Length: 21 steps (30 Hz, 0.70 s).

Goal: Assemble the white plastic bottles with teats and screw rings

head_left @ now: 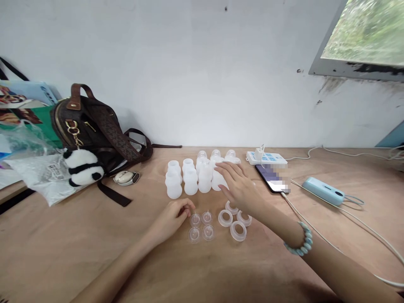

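Several milky white feeding-bottle bodies (174,187) stand in close rows on the table. Clear dome caps (216,154) show at the back of the right-hand rows. My right hand (241,187) is held over the right end of these rows, fingers stretched out, hiding some of the pieces; contact with them cannot be made out. Below it lie several translucent collar rings (238,231). My left hand (176,214) rests on the table, fingers loosely bent with a gap to the thumb, holding nothing visible. Right beside its fingertips sit several clear bottle teats (195,233).
To the left are a dark backpack (94,122) with a panda plush (83,167), a plastic bag (41,172) and a watch (126,178). On the right lie a power strip (274,159), a phone (268,179), a blue power bank (323,190) and white cables (362,223). A wall (189,75) rises behind.
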Motion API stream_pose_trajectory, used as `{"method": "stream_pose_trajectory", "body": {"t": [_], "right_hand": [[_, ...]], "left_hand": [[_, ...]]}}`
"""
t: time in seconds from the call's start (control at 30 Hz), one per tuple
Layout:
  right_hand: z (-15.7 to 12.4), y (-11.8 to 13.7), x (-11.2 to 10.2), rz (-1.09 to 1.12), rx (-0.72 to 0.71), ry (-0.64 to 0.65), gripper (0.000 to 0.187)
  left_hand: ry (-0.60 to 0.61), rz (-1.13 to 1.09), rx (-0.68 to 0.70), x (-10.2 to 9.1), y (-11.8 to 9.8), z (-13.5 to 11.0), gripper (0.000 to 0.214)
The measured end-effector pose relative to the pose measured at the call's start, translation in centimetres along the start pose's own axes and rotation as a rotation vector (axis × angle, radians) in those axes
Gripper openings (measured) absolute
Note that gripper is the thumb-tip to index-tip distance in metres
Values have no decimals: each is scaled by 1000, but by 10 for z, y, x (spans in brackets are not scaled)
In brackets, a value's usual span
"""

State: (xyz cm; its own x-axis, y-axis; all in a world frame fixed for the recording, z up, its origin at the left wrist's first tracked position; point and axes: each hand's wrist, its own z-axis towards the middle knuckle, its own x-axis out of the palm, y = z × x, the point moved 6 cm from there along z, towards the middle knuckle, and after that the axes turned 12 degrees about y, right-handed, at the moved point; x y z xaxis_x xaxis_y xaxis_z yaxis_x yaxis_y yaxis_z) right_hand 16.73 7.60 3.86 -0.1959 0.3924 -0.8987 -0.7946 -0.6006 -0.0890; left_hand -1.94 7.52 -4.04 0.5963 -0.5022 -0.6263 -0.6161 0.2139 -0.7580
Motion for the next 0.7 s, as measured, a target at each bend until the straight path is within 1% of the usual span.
{"method": "stream_pose_trajectory", "body": {"t": [0.07, 0.13, 0.2, 0.27, 0.37, 0.43, 0.5, 0.57, 0.63, 0.7], "right_hand": [[20, 3, 3, -84, -25, -2, 45], [38, 5, 8, -112, -59, 10, 48], [48, 7, 13, -108, -73, 10, 42], [50, 8, 13, -89, -59, -19, 32], [39, 10, 0, -16, -51, -97, 21], [28, 12, -16, 57, -54, -155, 17], [17, 12, -35, 149, -35, -225, 15], [6, 11, -50, 280, 6, -300, 16], [-2, 10, -58, 450, 69, -346, 16], [-10, 10, -55, 626, 128, -354, 16]], "left_hand": [[-58, 31, 0, -3, 0, -1, 26], [-115, 55, 8, -6, -2, -3, 26], [-169, 70, 32, -9, -4, -6, 25], [-218, 85, 68, -12, -8, -10, 23], [-270, 96, 118, -13, -13, -16, 21], [-310, 96, 162, -13, -18, -19, 20], [-377, 102, 219, -14, -22, -23, 21], [-443, 103, 282, -16, -27, -27, 38], [-461, 87, 335, -16, -30, -29, 55], [-444, 60, 378, -15, -32, -30, 53]]}}
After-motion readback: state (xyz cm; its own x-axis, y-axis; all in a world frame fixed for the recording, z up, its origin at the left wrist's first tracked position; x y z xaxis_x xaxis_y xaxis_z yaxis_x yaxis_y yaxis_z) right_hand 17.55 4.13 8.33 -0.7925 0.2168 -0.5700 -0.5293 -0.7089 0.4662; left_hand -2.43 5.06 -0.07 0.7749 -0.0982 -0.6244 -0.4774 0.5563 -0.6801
